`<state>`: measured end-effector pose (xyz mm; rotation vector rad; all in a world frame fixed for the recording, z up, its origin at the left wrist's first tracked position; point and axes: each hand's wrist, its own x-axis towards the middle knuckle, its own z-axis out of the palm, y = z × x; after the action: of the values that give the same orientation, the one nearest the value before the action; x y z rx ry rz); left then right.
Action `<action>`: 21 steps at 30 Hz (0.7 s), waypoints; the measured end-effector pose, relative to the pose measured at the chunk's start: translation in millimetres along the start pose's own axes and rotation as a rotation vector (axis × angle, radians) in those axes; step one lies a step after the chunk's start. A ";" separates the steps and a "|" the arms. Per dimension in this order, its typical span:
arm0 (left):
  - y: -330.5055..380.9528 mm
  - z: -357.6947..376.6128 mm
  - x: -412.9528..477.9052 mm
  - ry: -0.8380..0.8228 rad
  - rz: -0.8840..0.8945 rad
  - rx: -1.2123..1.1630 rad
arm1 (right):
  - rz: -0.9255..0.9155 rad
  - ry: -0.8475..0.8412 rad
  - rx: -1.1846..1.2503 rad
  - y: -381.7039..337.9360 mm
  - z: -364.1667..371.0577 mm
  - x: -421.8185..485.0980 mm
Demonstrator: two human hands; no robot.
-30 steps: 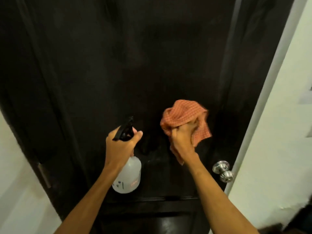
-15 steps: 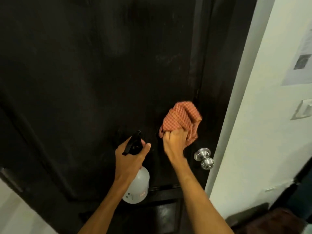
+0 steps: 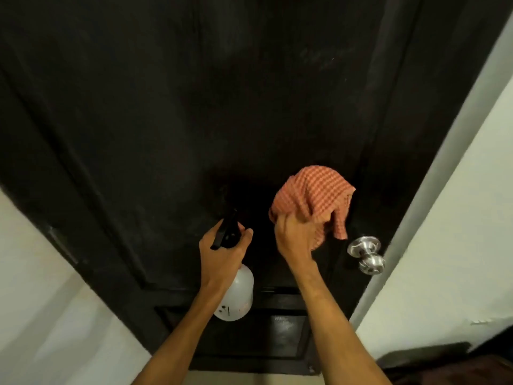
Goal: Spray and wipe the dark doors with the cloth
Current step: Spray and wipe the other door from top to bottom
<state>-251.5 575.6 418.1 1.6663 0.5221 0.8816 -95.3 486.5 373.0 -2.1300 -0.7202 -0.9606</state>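
A dark wooden door (image 3: 194,120) fills most of the view. My right hand (image 3: 295,237) grips a bunched orange checked cloth (image 3: 313,195) and holds it against the door panel, just left of the knob. My left hand (image 3: 222,257) holds a spray bottle (image 3: 237,295) by its black trigger head, its translucent white body hanging below the hand, close to the door. Faint smears show high on the panel's right side.
A silver door knob (image 3: 366,254) sticks out at the door's right edge. A pale door frame and white wall (image 3: 444,245) lie to the right, another white wall (image 3: 41,301) to the left. Something dark sits at the bottom right corner.
The view has swung, so the door sits differently in frame. My right hand with the cloth has stayed on the panel near the knob. The bottle hand keeps its place beside it.
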 end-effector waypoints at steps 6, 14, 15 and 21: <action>-37.3 -48.5 1.1 0.097 -0.069 0.014 | 0.635 -0.179 0.515 -39.8 4.8 -51.6; -94.6 -137.2 4.7 0.240 -0.072 0.104 | -0.198 -0.174 -0.003 -119.6 61.0 -35.0; -99.1 -146.2 6.7 0.243 -0.056 0.117 | -0.266 -0.277 -0.020 -121.3 71.4 -61.2; -119.5 -203.3 17.5 0.325 -0.081 0.092 | -0.422 -0.359 0.281 -206.2 108.0 -26.3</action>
<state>-385.7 748.5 328.4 1.5789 0.8564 1.0892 -211.0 690.2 371.8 -1.9527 -1.4375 -0.6318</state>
